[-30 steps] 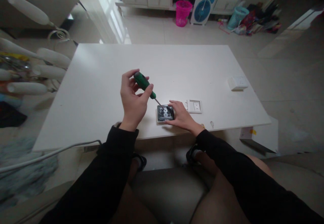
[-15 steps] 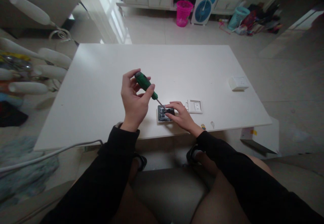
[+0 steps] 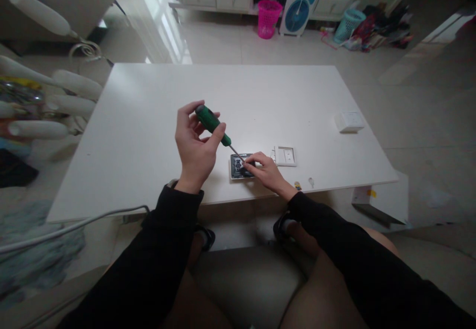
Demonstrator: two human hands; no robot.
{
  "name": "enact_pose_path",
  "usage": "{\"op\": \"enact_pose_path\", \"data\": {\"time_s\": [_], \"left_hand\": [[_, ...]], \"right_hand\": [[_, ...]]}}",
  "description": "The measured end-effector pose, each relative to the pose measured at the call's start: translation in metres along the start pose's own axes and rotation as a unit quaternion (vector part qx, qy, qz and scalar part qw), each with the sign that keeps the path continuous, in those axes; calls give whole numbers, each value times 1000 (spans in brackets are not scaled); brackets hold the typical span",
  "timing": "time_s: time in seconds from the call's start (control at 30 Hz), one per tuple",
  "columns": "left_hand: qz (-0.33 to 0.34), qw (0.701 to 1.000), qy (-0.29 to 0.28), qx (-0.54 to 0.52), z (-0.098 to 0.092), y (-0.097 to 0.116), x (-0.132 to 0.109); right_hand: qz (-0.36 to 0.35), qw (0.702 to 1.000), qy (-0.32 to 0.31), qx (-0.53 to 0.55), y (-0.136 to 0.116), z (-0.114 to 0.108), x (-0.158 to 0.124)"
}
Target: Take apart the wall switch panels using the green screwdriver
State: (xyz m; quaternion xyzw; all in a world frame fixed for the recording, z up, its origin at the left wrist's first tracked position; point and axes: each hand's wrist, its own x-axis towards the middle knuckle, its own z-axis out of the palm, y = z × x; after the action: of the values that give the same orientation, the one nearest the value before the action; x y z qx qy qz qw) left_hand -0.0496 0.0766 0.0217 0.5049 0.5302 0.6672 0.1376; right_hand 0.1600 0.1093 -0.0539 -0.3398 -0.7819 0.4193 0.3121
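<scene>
My left hand is wrapped round the green handle of a screwdriver. Its metal shaft slants down to the right, toward the dark inner side of a wall socket or switch panel lying on the white table. My right hand reaches over the panel's right part, thumb and fingertips pinched together at the screwdriver's tip. What lies between those fingertips is too small to make out. Just right of this hand lies a white frame with a socket plate.
The white table bears a white box-shaped socket at the right. A small yellow figure and a key-like piece lie near the front edge. A grey cable runs along the left front corner.
My right hand's thumb and fingers, spread over the panel before, have come together in a pinch at the screwdriver's tip. My left hand keeps its hold on the screwdriver.
</scene>
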Motion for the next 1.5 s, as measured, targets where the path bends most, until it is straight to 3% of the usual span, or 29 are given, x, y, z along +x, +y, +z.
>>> {"op": "enact_pose_path", "data": {"time_s": [0.67, 1.27, 1.5], "left_hand": [[-18, 1000, 9, -10, -1, -1, 0], [-18, 1000, 15, 8, -1, 3, -1], [-13, 1000, 4, 16, -2, 11, -1]], "right_hand": [[7, 997, 69, 29, 2, 4, -4], [47, 999, 17, 13, -4, 4, -3], [-8, 995, -18, -100, 7, 0, -2]]}}
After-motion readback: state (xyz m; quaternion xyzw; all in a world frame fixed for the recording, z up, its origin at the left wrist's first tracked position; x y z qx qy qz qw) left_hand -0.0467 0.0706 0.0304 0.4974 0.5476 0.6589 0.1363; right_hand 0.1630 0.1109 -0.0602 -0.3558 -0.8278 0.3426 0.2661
